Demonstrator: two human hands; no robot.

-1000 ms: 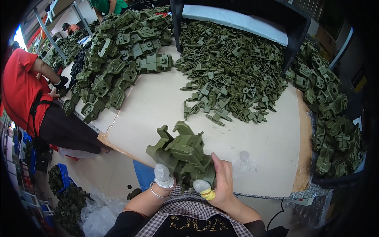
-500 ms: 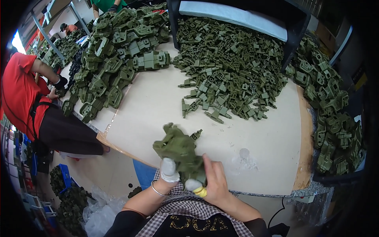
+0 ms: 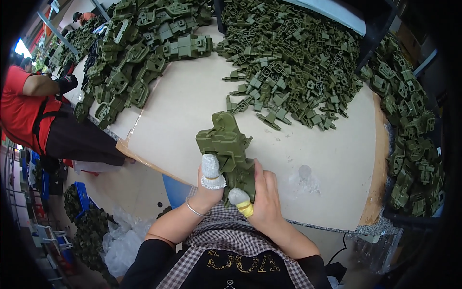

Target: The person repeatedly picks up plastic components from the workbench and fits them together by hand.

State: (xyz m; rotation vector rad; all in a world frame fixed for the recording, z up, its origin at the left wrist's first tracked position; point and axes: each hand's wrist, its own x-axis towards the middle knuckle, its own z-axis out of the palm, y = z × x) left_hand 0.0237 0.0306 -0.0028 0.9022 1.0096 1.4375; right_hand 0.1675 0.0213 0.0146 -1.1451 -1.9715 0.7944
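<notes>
Both hands grip an olive-green plastic toy vehicle body in front of my chest, over the table's near edge. My left hand holds its left side, the thumb wrapped in a white cover and lying on top. My right hand closes on the lower right side. Its thumb has a whitish tip cover with a yellow band and presses near the bottom end. The fingers beneath the body are mostly hidden. A small stub sticks out from its right side. Beyond it, a heap of small green plastic parts covers the far table.
Larger green vehicle bodies are piled at the left, and more parts fill the right side. The pale table has taped edges. At the left stands a co-worker in a red shirt. Clear plastic bags lie on the floor.
The toy vehicle body has turned more upright and now shows a different, flatter face. Both hands keep hold of it. The view has shifted, and the co-worker's gloved hand has risen.
</notes>
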